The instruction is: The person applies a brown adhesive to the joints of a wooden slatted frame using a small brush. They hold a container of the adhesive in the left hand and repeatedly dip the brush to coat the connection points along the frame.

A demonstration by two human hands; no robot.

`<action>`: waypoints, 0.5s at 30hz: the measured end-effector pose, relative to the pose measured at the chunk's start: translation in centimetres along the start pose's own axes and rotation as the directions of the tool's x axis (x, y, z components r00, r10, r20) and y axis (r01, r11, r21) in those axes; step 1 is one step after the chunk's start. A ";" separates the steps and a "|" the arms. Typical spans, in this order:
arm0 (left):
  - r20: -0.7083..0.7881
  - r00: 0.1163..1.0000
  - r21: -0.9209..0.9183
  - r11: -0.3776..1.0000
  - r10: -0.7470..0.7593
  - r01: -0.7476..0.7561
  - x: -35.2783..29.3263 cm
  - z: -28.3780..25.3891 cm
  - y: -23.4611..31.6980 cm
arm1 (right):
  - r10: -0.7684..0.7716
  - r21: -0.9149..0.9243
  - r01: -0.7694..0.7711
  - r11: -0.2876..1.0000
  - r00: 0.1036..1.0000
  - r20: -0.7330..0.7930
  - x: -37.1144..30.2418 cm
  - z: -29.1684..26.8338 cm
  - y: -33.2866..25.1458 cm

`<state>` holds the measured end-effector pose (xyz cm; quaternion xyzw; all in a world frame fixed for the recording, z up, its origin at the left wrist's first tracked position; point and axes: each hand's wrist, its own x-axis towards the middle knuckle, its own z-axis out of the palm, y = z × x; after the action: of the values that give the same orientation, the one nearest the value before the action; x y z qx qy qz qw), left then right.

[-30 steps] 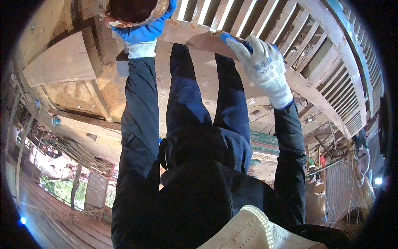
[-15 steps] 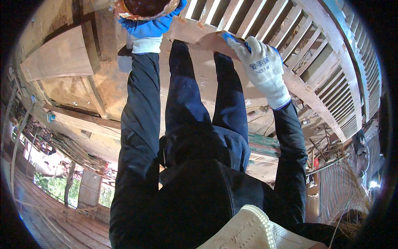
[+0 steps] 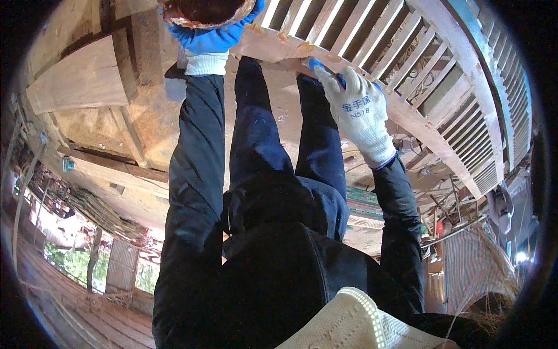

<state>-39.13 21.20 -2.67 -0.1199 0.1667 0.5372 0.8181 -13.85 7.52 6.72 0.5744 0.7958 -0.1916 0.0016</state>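
Observation:
My left hand (image 3: 212,41), in a blue-coated glove with a white cuff, holds a round bowl (image 3: 249,9) from below at the upper edge. Dark reddish-brown matter shows inside it, and its rim is stained. My right hand (image 3: 354,102), in a white glove with blue on the fingers, is closed at the near rail of a slatted wooden frame (image 3: 430,125). Its thumb and fingers pinch together near a small brownish tip; whatever they hold is mostly hidden. Brownish stains mark the rail around the slat ends.
The frame's pale slats (image 3: 372,32) run across the upper right, beside a curved bluish edge (image 3: 494,64). To the left lies a wooden board (image 3: 81,78) on a dusty brown surface. A striped sheet (image 3: 474,262) hangs at the right, and stacked timber (image 3: 99,212) lies at the left.
My right hand has shifted slightly left and down along the rail, its fingers still closed. The bowl in my left hand has stayed nearly in place.

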 end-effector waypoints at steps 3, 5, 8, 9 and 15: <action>0.033 0.999 0.042 0.999 0.023 -0.025 -0.3 0.4 -0.4 | 0.028 -0.035 -0.030 0.999 0.997 -0.066 0.8 0.4 -0.2; 0.029 0.999 -0.040 0.999 -0.028 0.029 -0.1 1.0 -0.8 | 0.076 -0.102 -0.080 0.992 0.996 -0.042 1.0 1.2 -0.5; 0.035 0.999 -0.034 0.999 -0.024 0.025 0.0 1.0 -0.7 | 0.080 -0.108 -0.080 0.991 0.997 -0.006 0.1 1.1 -1.6; 0.034 0.999 -0.013 1.000 -0.013 0.013 -0.2 1.1 -0.7 | 0.139 -0.038 -0.137 0.990 0.989 0.057 0.1 1.1 -1.7; 0.013 1.000 -0.012 1.000 0.009 -0.009 -0.1 1.3 -0.6 | 0.116 -0.003 -0.117 0.993 0.989 -0.088 0.5 1.2 -1.5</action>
<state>-38.41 21.31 -1.44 -0.1205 0.1590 0.5427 0.8159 -15.69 7.20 5.95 0.6277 0.7610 -0.1626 -0.0200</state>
